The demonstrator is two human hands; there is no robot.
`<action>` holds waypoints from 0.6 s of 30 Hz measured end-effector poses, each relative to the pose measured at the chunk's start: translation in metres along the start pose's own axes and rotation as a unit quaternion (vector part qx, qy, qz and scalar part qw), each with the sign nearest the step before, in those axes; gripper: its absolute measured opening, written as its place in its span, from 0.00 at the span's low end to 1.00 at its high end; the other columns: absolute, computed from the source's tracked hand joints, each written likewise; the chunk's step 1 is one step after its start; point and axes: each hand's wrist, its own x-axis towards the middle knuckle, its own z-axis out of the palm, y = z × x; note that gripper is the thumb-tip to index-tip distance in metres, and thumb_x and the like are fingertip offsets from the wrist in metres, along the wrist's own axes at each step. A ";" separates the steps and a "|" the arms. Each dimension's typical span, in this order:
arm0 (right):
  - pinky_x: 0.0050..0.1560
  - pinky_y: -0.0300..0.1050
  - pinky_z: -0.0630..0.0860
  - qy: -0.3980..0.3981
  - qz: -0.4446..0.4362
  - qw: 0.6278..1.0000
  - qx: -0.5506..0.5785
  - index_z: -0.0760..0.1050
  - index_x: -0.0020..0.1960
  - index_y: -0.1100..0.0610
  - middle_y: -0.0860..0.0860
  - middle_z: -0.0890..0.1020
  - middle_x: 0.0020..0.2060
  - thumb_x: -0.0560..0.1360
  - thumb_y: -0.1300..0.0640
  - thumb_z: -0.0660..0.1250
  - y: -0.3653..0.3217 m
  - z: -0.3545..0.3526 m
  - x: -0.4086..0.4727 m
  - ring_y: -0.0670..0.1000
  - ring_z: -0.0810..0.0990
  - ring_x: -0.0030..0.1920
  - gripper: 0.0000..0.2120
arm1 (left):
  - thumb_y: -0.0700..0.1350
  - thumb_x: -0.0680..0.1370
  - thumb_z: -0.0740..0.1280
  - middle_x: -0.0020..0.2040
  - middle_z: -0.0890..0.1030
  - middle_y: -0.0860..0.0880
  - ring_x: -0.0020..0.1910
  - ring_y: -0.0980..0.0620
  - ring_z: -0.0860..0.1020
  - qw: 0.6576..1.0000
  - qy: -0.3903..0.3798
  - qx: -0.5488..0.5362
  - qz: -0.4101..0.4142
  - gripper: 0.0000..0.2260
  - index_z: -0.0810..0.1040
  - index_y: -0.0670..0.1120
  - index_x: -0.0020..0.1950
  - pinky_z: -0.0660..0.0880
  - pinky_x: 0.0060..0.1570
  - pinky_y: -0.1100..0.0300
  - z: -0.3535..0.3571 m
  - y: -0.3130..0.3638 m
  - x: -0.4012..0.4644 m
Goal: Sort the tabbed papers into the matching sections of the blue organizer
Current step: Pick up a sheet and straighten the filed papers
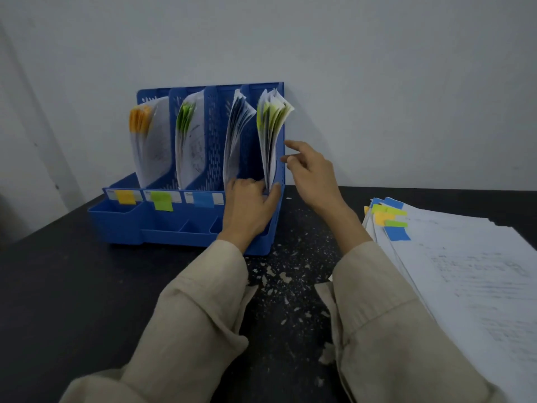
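Note:
The blue organizer (162,225) stands against the wall with several upright sections. From left to right they hold orange-tabbed papers (148,135), green-tabbed papers (189,132), a plain-looking bundle (236,132) and yellow-green-tabbed papers (273,126). Orange, green and blue labels mark the front rail. My left hand (250,207) grips the organizer's front right corner, fingers at the foot of the rightmost bundle. My right hand (311,173) hovers just right of the organizer, fingers loosely spread, holding nothing. A stack of tabbed papers (453,257) lies flat at the right.
The dark table (58,280) has pale chipped patches between my sleeves. A plain wall (377,82) rises directly behind the organizer. Low front trays of the organizer (122,216) sit open at its left.

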 end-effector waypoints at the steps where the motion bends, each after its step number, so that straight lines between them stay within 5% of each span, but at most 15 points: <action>1: 0.39 0.31 0.69 0.005 0.000 1.000 -0.002 0.69 0.68 0.55 0.57 0.81 0.53 0.81 0.61 0.55 0.001 -0.002 0.000 0.54 0.79 0.50 0.17 | 0.53 0.77 0.60 0.32 0.73 0.49 0.38 0.47 0.73 0.999 0.016 -0.037 -0.007 0.16 0.71 0.46 0.33 0.70 0.51 0.50 -0.001 0.001 -0.002; 4: 0.41 0.32 0.70 0.019 0.002 1.000 -0.012 0.70 0.68 0.56 0.58 0.81 0.53 0.81 0.61 0.56 0.003 -0.008 0.001 0.54 0.79 0.52 0.16 | 0.52 0.72 0.61 0.53 0.75 0.43 0.54 0.46 0.72 0.994 0.078 -0.075 -0.027 0.20 0.73 0.41 0.59 0.69 0.53 0.53 -0.003 0.007 -0.004; 10: 0.38 0.22 0.67 0.057 0.019 0.996 -0.059 0.72 0.66 0.56 0.53 0.79 0.46 0.80 0.61 0.58 0.004 -0.032 -0.001 0.46 0.75 0.44 0.16 | 0.43 0.69 0.66 0.52 0.74 0.41 0.51 0.45 0.72 0.971 0.233 -0.039 0.046 0.17 0.72 0.38 0.55 0.68 0.50 0.54 -0.012 0.036 -0.006; 13: 0.44 0.31 0.71 0.069 0.050 0.990 -0.109 0.74 0.63 0.55 0.51 0.79 0.47 0.78 0.59 0.60 0.007 -0.057 -0.011 0.47 0.77 0.45 0.15 | 0.41 0.71 0.64 0.49 0.74 0.42 0.48 0.47 0.72 0.974 0.179 -0.081 0.109 0.11 0.74 0.39 0.51 0.69 0.46 0.54 -0.002 0.053 -0.013; 18: 0.57 0.44 0.74 0.050 0.131 0.961 -0.239 0.77 0.59 0.56 0.53 0.81 0.53 0.76 0.59 0.61 0.029 -0.110 -0.051 0.52 0.79 0.54 0.13 | 0.43 0.72 0.62 0.49 0.74 0.46 0.45 0.47 0.74 0.967 -0.041 -0.128 0.218 0.10 0.76 0.43 0.51 0.74 0.43 0.49 0.030 0.083 -0.036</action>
